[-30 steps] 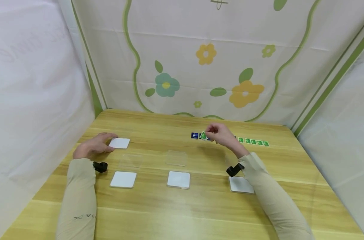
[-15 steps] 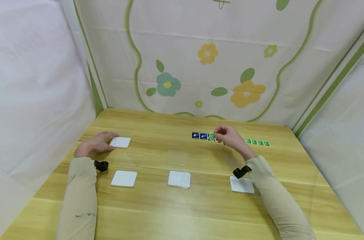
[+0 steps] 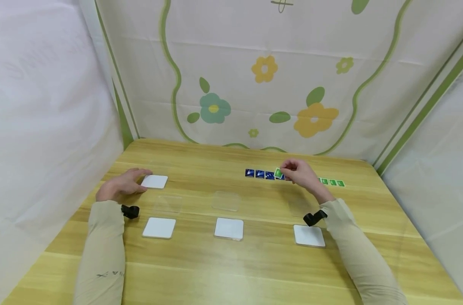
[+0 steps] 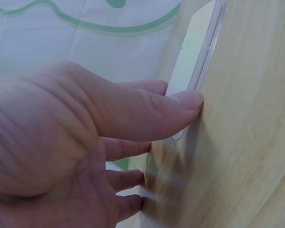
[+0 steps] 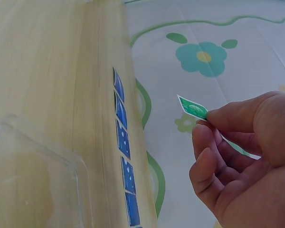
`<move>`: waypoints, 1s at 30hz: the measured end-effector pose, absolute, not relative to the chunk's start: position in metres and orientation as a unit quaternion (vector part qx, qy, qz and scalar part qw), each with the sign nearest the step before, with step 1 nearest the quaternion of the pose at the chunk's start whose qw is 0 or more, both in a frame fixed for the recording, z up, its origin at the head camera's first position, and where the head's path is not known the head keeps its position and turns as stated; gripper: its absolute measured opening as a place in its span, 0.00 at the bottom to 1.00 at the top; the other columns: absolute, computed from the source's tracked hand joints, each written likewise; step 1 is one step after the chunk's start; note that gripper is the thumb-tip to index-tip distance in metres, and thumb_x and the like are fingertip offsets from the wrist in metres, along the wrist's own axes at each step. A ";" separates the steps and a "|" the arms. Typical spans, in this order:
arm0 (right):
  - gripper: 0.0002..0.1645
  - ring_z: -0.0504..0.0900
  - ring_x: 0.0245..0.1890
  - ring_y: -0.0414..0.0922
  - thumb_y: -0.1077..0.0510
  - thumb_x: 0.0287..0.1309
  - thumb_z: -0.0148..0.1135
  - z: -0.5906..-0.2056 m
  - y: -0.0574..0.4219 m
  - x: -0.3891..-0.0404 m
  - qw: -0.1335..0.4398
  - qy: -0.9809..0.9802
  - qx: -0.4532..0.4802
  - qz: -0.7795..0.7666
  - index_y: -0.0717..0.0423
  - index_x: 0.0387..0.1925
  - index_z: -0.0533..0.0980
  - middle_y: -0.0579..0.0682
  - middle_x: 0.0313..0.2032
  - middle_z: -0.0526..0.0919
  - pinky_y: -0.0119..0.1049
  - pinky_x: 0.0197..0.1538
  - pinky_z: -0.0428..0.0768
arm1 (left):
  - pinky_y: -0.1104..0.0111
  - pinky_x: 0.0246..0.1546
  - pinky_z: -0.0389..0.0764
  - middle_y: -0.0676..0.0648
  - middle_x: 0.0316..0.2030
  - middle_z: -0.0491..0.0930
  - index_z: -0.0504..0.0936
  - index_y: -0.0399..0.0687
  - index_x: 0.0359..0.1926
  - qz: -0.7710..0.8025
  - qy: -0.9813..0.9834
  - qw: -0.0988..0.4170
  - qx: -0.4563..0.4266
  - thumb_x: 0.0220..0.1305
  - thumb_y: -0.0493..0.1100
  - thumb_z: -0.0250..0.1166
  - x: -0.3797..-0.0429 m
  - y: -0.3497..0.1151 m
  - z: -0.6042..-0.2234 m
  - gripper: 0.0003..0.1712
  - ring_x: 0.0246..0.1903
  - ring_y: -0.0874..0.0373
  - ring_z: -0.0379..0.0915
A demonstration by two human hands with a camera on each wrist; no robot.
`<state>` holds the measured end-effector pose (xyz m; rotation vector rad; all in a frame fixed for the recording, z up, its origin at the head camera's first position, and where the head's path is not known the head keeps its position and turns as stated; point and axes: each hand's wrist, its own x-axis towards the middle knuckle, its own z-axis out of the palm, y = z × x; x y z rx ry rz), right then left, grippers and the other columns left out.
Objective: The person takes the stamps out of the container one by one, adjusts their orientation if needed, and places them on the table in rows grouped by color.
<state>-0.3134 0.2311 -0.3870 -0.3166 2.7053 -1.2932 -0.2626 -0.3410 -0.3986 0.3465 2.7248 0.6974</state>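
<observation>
My right hand (image 3: 303,174) pinches a small green card (image 3: 278,173) between thumb and forefinger, held above a row of small cards. In the right wrist view, that green card (image 5: 194,108) is clear of the table, and several blue cards (image 5: 123,138) lie in line beside it. At the left, my left hand (image 3: 125,184) holds a white rounded stack (image 3: 155,181) by its edge. From the left wrist, the thumb presses the near side of this white stack (image 4: 192,52), which has a clear layer beneath; a finger is partly hidden behind it.
Three more white stacks (image 3: 229,228) lie nearer me, at left, middle and right. Clear plastic lids (image 3: 225,201) lie behind them. Green cards (image 3: 332,182) continue the row to the right, partly hidden by my right hand. White cloth walls (image 3: 235,76) surround the wooden table (image 3: 201,271).
My right hand has moved right along the row with the green card, uncovering more blue cards and covering some green ones. My left hand stays on the white stack.
</observation>
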 end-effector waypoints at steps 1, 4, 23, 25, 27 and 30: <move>0.12 0.79 0.36 0.59 0.51 0.67 0.59 -0.387 0.234 -0.314 0.063 0.896 -0.102 -0.427 0.55 0.45 0.77 0.57 0.36 0.81 0.45 0.33 0.80 | 0.32 0.63 0.54 0.21 0.68 0.50 0.60 0.34 0.70 0.244 0.950 0.155 0.120 0.66 0.38 0.61 -0.263 -0.341 -0.399 0.35 0.67 0.24 0.45; 0.15 0.79 0.35 0.56 0.49 0.68 0.58 -0.388 0.244 -0.317 0.062 0.897 -0.102 -0.426 0.55 0.47 0.76 0.58 0.38 0.81 0.43 0.33 0.80 | 0.32 0.63 0.54 0.20 0.68 0.50 0.60 0.33 0.70 0.248 0.949 0.155 0.120 0.66 0.38 0.62 -0.263 -0.341 -0.399 0.35 0.66 0.24 0.45; 0.15 0.79 0.30 0.52 0.54 0.70 0.55 -0.387 0.276 -0.328 0.038 0.890 -0.107 -0.442 0.62 0.49 0.76 0.58 0.36 0.79 0.38 0.26 0.78 | 0.32 0.63 0.54 0.19 0.68 0.50 0.60 0.32 0.70 0.245 0.950 0.150 0.125 0.65 0.35 0.61 -0.261 -0.345 -0.398 0.35 0.67 0.23 0.45; 0.16 0.79 0.30 0.51 0.54 0.71 0.54 -0.387 0.279 -0.329 0.038 0.891 -0.103 -0.440 0.63 0.49 0.75 0.59 0.37 0.79 0.36 0.26 0.77 | 0.32 0.63 0.54 0.19 0.68 0.50 0.60 0.32 0.70 0.244 0.950 0.150 0.126 0.65 0.35 0.61 -0.261 -0.345 -0.398 0.35 0.66 0.23 0.45; 0.17 0.79 0.31 0.49 0.54 0.71 0.54 -0.388 0.281 -0.330 0.039 0.892 -0.095 -0.439 0.63 0.50 0.75 0.60 0.39 0.78 0.35 0.26 0.78 | 0.32 0.63 0.54 0.19 0.68 0.50 0.59 0.32 0.70 0.246 0.949 0.152 0.125 0.65 0.35 0.61 -0.261 -0.345 -0.398 0.35 0.66 0.23 0.45; 0.17 0.79 0.34 0.52 0.53 0.72 0.52 -0.388 0.285 -0.332 0.043 0.892 -0.085 -0.441 0.62 0.51 0.74 0.62 0.41 0.78 0.37 0.28 0.79 | 0.32 0.62 0.56 0.18 0.67 0.50 0.59 0.31 0.70 0.249 0.948 0.154 0.125 0.65 0.34 0.61 -0.262 -0.345 -0.398 0.35 0.66 0.22 0.46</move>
